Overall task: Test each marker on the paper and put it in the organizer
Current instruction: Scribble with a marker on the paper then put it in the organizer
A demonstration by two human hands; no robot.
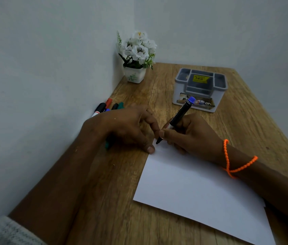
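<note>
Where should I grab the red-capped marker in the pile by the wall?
Take the red-capped marker by its cap end, coming from above on the organizer side. That far end sticks out clear of the other markers; the rest of the barrel is hidden behind the left hand, and the wall blocks the other side.

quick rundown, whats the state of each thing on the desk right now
marker: uncapped, in right hand, tip at the paper's far corner
paper: flat, no marks visible, left hand pressing its corner
organizer: upright, compartments look empty
spare markers: lying by the wall, capped
flower pot: upright in the corner
</note>
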